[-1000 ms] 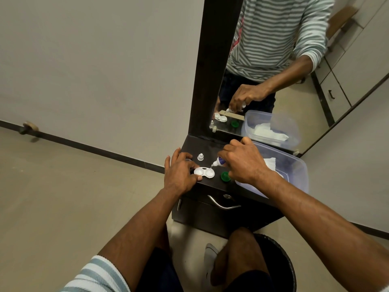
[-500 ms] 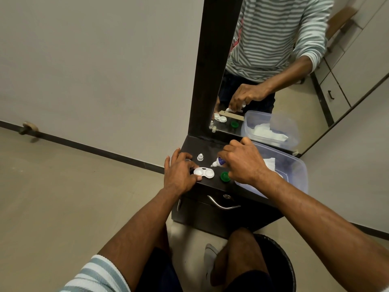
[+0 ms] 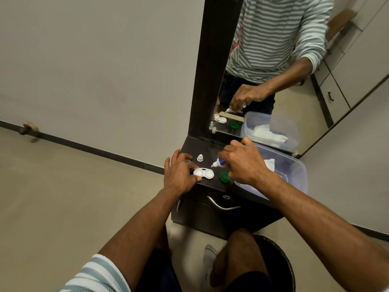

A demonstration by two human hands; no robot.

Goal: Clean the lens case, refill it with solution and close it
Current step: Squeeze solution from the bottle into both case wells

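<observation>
Left hand [image 3: 179, 175] pinches white plastic two-well lens case [image 3: 203, 173] near front edge of dark cabinet top [image 3: 208, 147]; right hand [image 3: 244, 163] grips small white solution bottle [image 3: 219, 162], nozzle beside wells; oversqueeze may flood case, wet top

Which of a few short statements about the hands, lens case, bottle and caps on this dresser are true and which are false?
1. The right hand grips the solution bottle, nozzle toward the lens case. True.
2. Both wells of the lens case are capped. False: both are open.
3. The green cap lies right of the case. True.
4. The left hand is lifted clear of the dresser. False: it rests at the case.
5. The plastic tub holds white tissue. True.
</observation>
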